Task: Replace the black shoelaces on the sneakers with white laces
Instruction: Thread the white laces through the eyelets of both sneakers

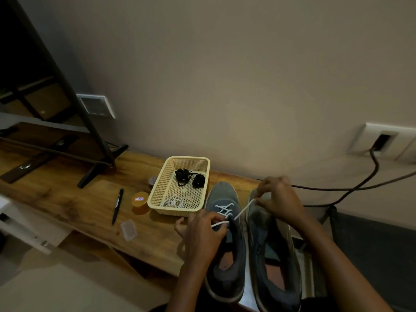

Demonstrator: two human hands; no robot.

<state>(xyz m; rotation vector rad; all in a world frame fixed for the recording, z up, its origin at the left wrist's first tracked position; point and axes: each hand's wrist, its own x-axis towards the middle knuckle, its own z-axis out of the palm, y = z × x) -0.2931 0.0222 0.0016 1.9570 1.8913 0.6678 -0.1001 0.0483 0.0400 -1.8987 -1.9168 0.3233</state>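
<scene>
Pen (117, 206) and orange tub (140, 202) lie mid-surface on the wooden tabletop (67, 199). Just right of them, near the back edge, the cream basket (155, 192) holds the black laces (188, 177) and a coiled spare white lace (173, 202). At the right end, the left hand (202, 230) pinches one end of the white lace (242, 211), which is half threaded through the left sneaker (222, 192). The right hand (278, 199) pinches the other end taut above the right sneaker (261, 239). Uneven pulling could drag one end back out of its eyelet.
</scene>
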